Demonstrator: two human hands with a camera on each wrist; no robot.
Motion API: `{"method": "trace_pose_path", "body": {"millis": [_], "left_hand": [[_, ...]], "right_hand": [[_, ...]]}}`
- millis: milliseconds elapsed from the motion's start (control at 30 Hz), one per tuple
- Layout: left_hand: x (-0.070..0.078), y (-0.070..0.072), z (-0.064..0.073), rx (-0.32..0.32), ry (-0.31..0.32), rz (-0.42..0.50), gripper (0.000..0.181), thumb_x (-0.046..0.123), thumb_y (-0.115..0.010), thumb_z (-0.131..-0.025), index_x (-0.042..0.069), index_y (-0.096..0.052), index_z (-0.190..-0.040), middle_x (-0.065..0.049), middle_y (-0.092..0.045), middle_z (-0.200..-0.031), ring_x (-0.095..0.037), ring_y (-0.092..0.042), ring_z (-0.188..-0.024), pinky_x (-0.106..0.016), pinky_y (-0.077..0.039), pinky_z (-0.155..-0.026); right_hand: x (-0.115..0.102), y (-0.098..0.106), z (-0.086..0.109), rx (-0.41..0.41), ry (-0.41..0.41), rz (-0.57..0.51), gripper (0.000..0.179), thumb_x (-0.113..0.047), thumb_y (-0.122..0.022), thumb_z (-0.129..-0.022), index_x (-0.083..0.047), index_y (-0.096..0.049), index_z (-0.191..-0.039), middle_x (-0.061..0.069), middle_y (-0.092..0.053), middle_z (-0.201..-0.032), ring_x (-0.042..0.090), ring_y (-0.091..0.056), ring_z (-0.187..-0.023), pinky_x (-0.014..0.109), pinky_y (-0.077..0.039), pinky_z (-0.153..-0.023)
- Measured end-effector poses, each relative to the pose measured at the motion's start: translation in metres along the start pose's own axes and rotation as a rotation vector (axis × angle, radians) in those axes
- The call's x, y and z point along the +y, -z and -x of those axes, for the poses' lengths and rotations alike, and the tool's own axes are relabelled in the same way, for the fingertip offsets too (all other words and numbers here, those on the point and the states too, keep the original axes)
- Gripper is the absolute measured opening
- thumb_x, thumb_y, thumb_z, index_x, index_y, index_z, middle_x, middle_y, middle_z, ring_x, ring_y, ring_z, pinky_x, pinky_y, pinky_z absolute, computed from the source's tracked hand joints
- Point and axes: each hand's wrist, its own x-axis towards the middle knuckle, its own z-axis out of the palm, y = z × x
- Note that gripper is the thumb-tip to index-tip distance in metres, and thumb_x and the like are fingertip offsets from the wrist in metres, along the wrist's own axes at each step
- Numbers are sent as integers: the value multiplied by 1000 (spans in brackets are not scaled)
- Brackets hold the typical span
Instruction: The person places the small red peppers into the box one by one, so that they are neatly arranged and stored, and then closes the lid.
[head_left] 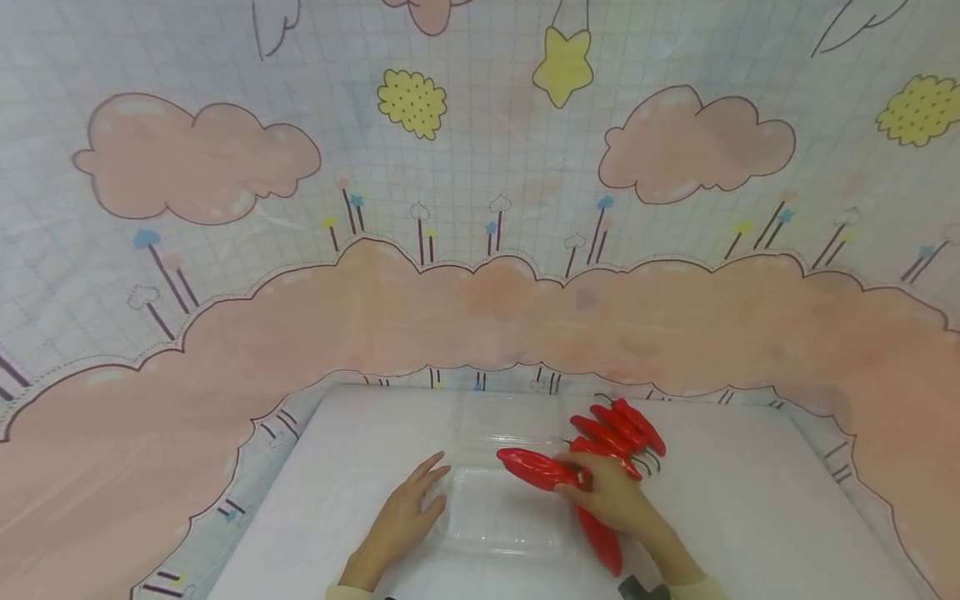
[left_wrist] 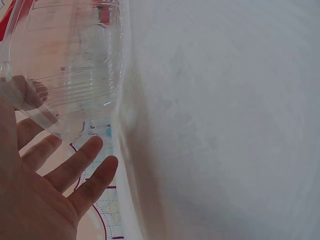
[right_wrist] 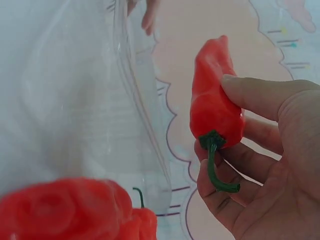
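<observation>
A red chili pepper (head_left: 534,468) with a green stem is pinched between the thumb and fingers of my right hand (head_left: 611,493). It is held above the right part of a clear plastic box (head_left: 502,512). In the right wrist view the pepper (right_wrist: 212,95) points away, its curved stem toward the palm. My left hand (head_left: 405,512) is spread beside the box's left side, fingers extended; in the left wrist view the fingers lie close to the clear plastic (left_wrist: 75,95), and whether they touch it cannot be told. Another red pepper (head_left: 602,542) lies below my right hand.
Several red peppers (head_left: 600,432) lie in a cluster right of the box, partly behind my right hand. The box's clear lid part (head_left: 510,417) lies open toward the back. All rests on a white table (head_left: 750,500), with a patterned cloth (head_left: 480,317) behind it.
</observation>
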Motion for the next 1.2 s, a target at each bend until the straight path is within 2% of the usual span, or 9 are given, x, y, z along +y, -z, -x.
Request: {"method": "trace_pose_path", "body": {"millis": [233,467,733,867,1200], "left_hand": [[2,1,0,14,-7,-2,42,19,-63,-91,16,-60,-133,3,-45,-154,-28,-56,-130,-48,-51,-102],[3,2,1,18,-13,14,43,17,-64,-90,16,-61,-133,2,-46,-153,-28,-57,-129,-49,-51,-102],[2,1,0,18,-4,5,43,17,-64,-90,17,-61,-133,4,-45,-153,-26,-57,-129,-49,-51,-102],[2,1,0,14,0,-3,43,17,-65,-90,16,-61,-132,5,-46,-153,-26,-55,-131,-49,-50,-104],[3,2,-1,-1,6,-12,43,19,-64,-91,17,-60,-133,4,-45,-153,-26,-55,-132,-48,-50,-104]], "right_hand": [[-2,-11,-7,-11,52,-28,49,-40,-77,-81,-23,-65,-126,-9,-65,-96,13,-55,-83,19,-50,-63],[-9,-19,-12,-27,75,-29,52,-40,-77,-82,-20,-65,-128,-8,-68,-102,12,-56,-85,20,-51,-66],[-21,-27,-17,-22,18,-4,58,-45,-78,-80,-21,-63,-130,-6,-69,-112,12,-57,-88,26,-54,-73],[-26,-31,-22,-13,5,-4,56,-40,-79,-80,-21,-64,-129,-4,-69,-114,13,-59,-92,32,-58,-77],[-29,-43,-35,-2,-25,-1,52,-30,-81,-79,-18,-65,-127,-1,-70,-112,15,-59,-92,31,-57,-77]]}}
